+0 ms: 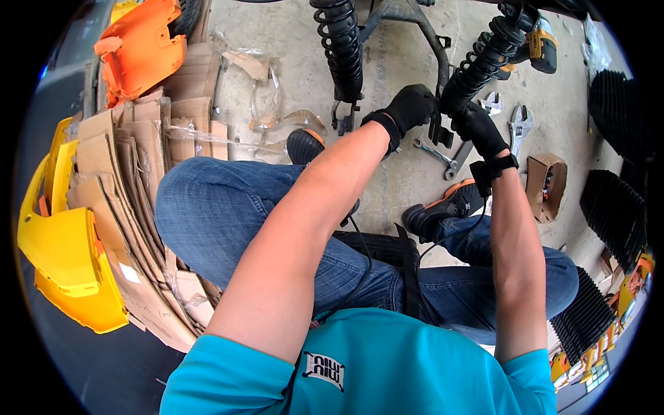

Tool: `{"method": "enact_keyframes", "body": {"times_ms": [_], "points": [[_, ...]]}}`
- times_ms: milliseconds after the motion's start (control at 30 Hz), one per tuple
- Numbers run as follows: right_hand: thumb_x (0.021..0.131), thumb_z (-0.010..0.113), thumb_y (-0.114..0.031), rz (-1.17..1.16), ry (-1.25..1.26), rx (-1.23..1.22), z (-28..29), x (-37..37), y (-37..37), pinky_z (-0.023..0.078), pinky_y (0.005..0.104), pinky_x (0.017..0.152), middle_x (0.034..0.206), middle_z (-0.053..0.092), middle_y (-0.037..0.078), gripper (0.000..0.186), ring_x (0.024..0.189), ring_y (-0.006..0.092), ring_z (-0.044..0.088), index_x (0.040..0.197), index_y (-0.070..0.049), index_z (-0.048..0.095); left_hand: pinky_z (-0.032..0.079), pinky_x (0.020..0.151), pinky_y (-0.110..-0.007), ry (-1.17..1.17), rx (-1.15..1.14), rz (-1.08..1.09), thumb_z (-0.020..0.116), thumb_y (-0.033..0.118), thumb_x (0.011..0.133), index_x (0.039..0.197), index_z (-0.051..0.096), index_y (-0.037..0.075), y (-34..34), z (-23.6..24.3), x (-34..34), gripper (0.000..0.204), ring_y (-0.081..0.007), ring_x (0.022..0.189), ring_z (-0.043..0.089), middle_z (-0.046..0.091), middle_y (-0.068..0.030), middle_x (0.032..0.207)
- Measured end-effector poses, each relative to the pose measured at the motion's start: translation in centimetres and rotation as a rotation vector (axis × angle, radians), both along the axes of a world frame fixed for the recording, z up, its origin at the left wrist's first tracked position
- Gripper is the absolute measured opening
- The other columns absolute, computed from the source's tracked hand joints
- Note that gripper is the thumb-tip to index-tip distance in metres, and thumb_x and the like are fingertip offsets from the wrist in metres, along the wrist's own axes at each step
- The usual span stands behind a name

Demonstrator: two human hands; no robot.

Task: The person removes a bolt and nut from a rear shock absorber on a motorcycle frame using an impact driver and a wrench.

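Note:
Two black coil-spring shock absorbers hang from a vehicle frame at the top. My black-gloved left hand (413, 107) is closed just left of the lower end of the right shock absorber (482, 63). Whatever its fingers pinch is hidden. On the other side, my right hand (479, 129), gloved too, closes against that same lower end, its fingertips partly out of sight. A dark metal bracket (440, 131) hangs between the hands. The left shock absorber (339, 52) is apart from both hands. A dark frame tube (440, 59) runs down beside the right one.
Wrenches (448, 164) and an adjustable wrench (520, 126) lie on the concrete floor. A small cardboard box (546, 185) with parts stands right; a yellow-black power tool (542, 47) lies beyond. Flattened cardboard (128, 159), yellow panels (66, 249) and an orange panel (142, 52) fill the left.

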State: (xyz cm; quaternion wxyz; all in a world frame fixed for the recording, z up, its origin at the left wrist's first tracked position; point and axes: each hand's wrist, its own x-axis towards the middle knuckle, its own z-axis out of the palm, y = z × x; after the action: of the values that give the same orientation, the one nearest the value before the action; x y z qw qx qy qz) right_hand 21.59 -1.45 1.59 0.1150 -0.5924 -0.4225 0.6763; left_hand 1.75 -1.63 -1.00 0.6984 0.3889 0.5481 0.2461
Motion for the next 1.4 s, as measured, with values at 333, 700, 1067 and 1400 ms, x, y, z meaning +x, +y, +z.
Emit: {"method": "enact_keyframes", "body": {"times_ms": [333, 700, 1067, 1400], "points": [[0.092, 0.05, -0.031, -0.017, -0.029, 0.047, -0.3, -0.2, -0.6, 0.036, 0.0219, 0.048, 0.067, 0.055, -0.001, 0.023, 0.054, 0.0069, 0.047, 0.092, -0.01, 0.06, 0.039, 0.045, -0.027, -0.022, -0.088, -0.136, 0.05, 0.029, 0.092, 0.078, 0.061, 0.002, -0.1, 0.4, 0.3, 0.032, -0.0133, 0.046, 0.047, 0.053, -0.0038, 0.059], [0.089, 0.051, -0.028, 0.064, -0.134, 0.028, -1.4, 0.6, 0.0, 0.03, 0.0225, 0.044, 0.062, 0.05, -0.004, 0.02, 0.049, 0.0068, 0.04, 0.081, -0.012, 0.06, 0.042, 0.046, -0.028, -0.036, 0.009, -0.074, 0.052, 0.022, 0.091, 0.083, 0.063, 0.002, 0.4, -0.2, 0.4, 0.024, -0.0138, 0.05, 0.052, 0.057, -0.0065, 0.064], [0.094, 0.051, -0.037, -0.002, -0.019, -0.011, 1.0, -0.5, -0.2, 0.035, 0.0203, 0.051, 0.069, 0.052, -0.003, 0.026, 0.057, 0.0055, 0.045, 0.099, -0.011, 0.057, 0.041, 0.047, -0.028, -0.052, -0.175, -0.114, 0.049, 0.027, 0.093, 0.082, 0.061, 0.001, -0.1, 1.0, 0.2, 0.03, -0.0128, 0.049, 0.049, 0.056, -0.0056, 0.065], [0.089, 0.051, -0.029, -0.008, -0.073, -0.047, 0.8, -0.3, 0.4, 0.032, 0.0216, 0.044, 0.065, 0.054, 0.0, 0.024, 0.05, 0.0068, 0.044, 0.085, -0.007, 0.061, 0.043, 0.049, -0.026, -0.008, 0.039, -0.109, 0.062, 0.024, 0.089, 0.088, 0.06, 0.001, 0.2, -0.8, -0.3, 0.024, -0.0118, 0.053, 0.052, 0.059, -0.0062, 0.07]]}}
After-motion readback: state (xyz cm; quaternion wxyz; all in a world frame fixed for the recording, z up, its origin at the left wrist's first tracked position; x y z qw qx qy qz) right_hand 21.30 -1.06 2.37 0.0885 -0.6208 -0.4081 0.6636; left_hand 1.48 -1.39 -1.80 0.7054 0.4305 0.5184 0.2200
